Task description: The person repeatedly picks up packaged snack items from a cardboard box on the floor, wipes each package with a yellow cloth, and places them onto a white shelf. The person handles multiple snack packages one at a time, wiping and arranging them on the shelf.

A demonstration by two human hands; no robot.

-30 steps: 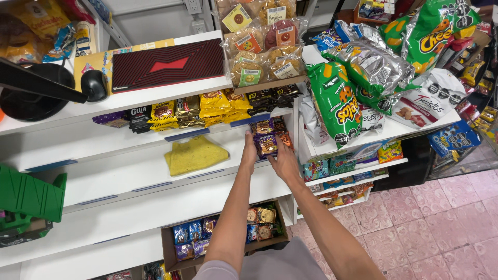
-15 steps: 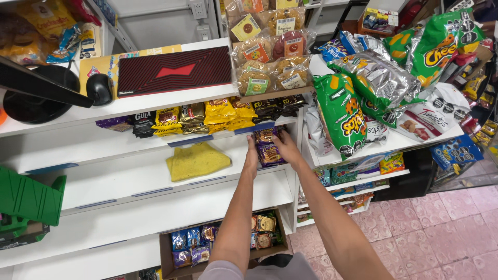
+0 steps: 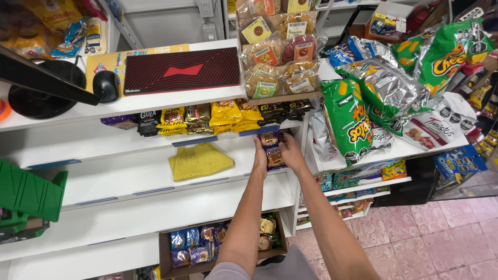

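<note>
Head view: left hand (image 3: 260, 155) and right hand (image 3: 291, 152) clasp a stack of purple cookie packs (image 3: 273, 154) between them on the white shelf (image 3: 129, 176), long axis running twelve to six, yellow cloth (image 3: 199, 161) at nine o'clock.

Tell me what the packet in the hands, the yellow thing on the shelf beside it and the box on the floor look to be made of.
Snack packet, held between left hand and right hand: glossy printed plastic film, judging by its sheen and crinkles.
Yellow cloth: soft matte fabric, probably a cleaning rag; it lies limp and folded.
Box: plain brown cardboard, dull, with raw cut edges.
</note>
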